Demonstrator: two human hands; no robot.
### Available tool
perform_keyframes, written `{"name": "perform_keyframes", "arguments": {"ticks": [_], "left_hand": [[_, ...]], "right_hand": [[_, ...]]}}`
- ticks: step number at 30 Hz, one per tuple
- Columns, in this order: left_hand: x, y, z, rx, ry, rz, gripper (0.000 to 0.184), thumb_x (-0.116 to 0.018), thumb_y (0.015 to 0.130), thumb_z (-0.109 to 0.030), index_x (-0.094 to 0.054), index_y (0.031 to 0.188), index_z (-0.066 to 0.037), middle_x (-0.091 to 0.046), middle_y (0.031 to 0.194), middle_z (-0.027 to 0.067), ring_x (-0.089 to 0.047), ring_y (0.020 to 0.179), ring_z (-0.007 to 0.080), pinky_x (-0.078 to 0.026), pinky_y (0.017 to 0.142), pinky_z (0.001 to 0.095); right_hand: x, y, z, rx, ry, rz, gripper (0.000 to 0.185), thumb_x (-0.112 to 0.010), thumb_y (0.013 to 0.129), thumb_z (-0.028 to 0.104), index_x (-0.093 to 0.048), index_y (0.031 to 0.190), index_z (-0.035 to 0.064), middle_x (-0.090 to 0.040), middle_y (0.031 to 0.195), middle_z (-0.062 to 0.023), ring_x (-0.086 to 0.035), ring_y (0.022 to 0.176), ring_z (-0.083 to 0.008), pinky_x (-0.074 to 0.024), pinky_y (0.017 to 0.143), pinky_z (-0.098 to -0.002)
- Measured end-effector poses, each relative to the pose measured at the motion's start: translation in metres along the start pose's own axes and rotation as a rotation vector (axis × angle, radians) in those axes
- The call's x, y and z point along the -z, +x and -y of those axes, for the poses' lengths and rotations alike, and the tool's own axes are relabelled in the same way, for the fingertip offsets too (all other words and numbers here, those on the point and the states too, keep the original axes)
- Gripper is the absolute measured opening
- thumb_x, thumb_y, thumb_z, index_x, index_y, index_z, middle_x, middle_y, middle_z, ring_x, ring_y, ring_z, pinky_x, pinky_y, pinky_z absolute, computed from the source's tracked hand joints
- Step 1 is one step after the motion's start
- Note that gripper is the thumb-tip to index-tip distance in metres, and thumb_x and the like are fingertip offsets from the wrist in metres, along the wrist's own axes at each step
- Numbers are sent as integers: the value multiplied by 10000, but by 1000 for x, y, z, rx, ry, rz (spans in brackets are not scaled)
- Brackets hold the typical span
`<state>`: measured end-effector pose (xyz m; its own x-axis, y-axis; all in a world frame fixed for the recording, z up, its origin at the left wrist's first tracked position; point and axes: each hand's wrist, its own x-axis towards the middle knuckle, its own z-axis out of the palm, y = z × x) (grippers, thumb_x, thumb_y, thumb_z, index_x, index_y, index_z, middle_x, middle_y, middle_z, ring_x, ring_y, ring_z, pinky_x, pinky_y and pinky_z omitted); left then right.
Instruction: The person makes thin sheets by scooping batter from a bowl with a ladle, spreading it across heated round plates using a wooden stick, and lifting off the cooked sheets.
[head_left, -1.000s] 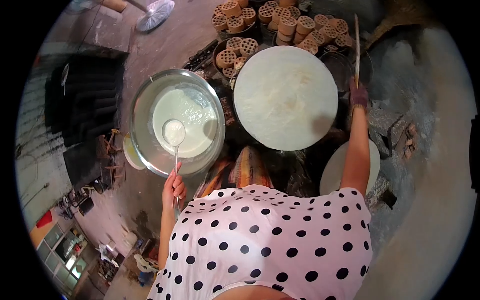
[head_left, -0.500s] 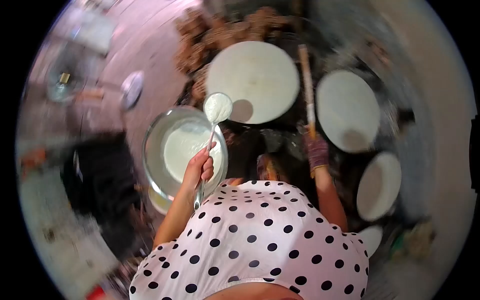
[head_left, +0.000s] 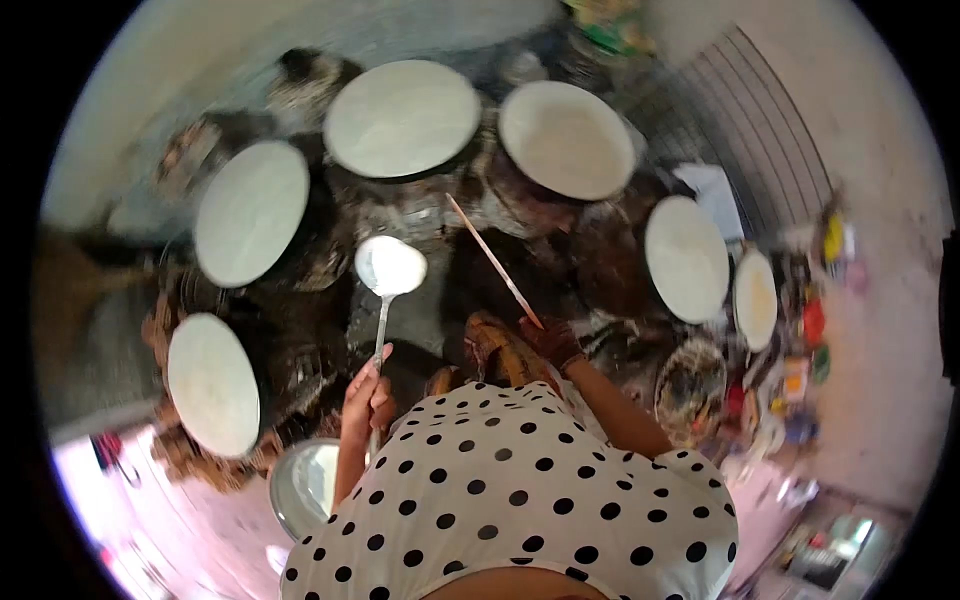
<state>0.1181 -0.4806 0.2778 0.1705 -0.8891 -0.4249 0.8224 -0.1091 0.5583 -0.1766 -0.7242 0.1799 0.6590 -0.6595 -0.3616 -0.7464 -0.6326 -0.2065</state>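
My left hand (head_left: 366, 402) is closed round the handle of a ladle (head_left: 390, 267). White batter fills the ladle's bowl, which is held out in front of my body over the dark floor. A purple knitted glove covers my right hand (head_left: 552, 343), and its fingers grip the near end of a long, thin wooden stick (head_left: 493, 258) that points forward and left. Ahead stand round griddles with pale tops: one at front centre (head_left: 402, 118), one to its right (head_left: 567, 140) and one to its left (head_left: 252, 213). Neither the ladle nor the stick touches them.
A metal basin of white batter (head_left: 290, 490) stands low on the left, partly behind my arm. Another griddle (head_left: 213, 385) lies on the left, and one (head_left: 687, 260) on the right. A wire rack (head_left: 750, 125) leans at the far right wall, above assorted containers.
My view has swung right, so the basin is now at the lower left and more griddles show. The batter-filled ladle has come away from above the basin; both hands keep their hold.
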Motion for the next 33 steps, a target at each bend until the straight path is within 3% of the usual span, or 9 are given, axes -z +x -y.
{"name": "perform_keyframes", "arguments": {"ticks": [4,10,12,14,17,23,29,31,33], "left_hand": [[-78,65,29,196,-149,42,469,-383,1016,-223,-275,1438,-49,-337,561,-53,-307,360,34,-249,342,216],[-164,102,45,127,289,103,501,-429,1003,-250,-288,1430,-30,-353,547,-57,-304,357,35,-259,339,209],[-182,124,62,84,642,37,514,-461,992,-275,-316,1423,-37,-345,536,-57,-285,362,38,-251,341,211],[-181,156,89,138,528,59,468,-437,1003,-258,-346,1410,-46,-341,551,-54,-280,380,38,-249,353,212],[-205,184,118,309,149,-70,399,-363,1027,-208,-365,1397,-58,-367,603,-55,-287,402,34,-249,370,217],[-233,191,140,328,258,-127,387,-383,1021,-208,-384,1379,-61,-312,594,-64,-280,398,31,-246,365,225],[-245,197,151,304,228,-176,388,-363,1027,-228,-365,1382,-69,-339,578,-67,-302,400,13,-251,365,202],[-249,198,151,287,234,-178,378,-381,1020,-216,-388,1367,-67,-327,577,-67,-300,393,21,-265,360,204],[-248,193,151,263,233,-183,367,-399,1012,-205,-412,1351,-65,-315,576,-68,-299,386,29,-279,355,206]], "right_hand": [[-65,-26,-92,-347,739,33,335,-578,894,380,-691,988,79,-675,841,-124,-621,726,-224,-482,642,-359],[24,-52,-152,-451,569,196,417,-633,843,435,-683,986,46,-678,856,-150,-637,757,-224,-484,677,-352],[7,-63,-196,-419,628,-154,419,-636,839,417,-664,1034,47,-682,907,-157,-640,795,-288,-487,709,-384],[-11,-61,-235,-411,687,-392,422,-637,837,406,-653,1058,48,-682,922,-165,-638,813,-329,-488,728,-405],[-21,-65,-279,-648,705,-51,413,-637,840,385,-638,1087,53,-669,976,-178,-626,856,-345,-487,761,-420],[-96,-122,-336,-607,908,-843,368,-601,871,365,-633,1091,72,-667,1006,-151,-629,858,-326,-498,748,-391],[-36,-145,-418,-1457,831,-463,310,-544,918,278,-592,1087,22,-653,966,-118,-627,850,-251,-477,694,-358],[-93,-153,-472,-1106,1648,-902,364,-565,897,343,-607,1064,23,-656,925,-105,-620,816,-213,-467,661,-347],[-115,-158,-502,-1109,1489,-723,334,-534,920,278,-551,1159,45,-631,1020,-90,-600,922,-224,-471,732,-347]]}}
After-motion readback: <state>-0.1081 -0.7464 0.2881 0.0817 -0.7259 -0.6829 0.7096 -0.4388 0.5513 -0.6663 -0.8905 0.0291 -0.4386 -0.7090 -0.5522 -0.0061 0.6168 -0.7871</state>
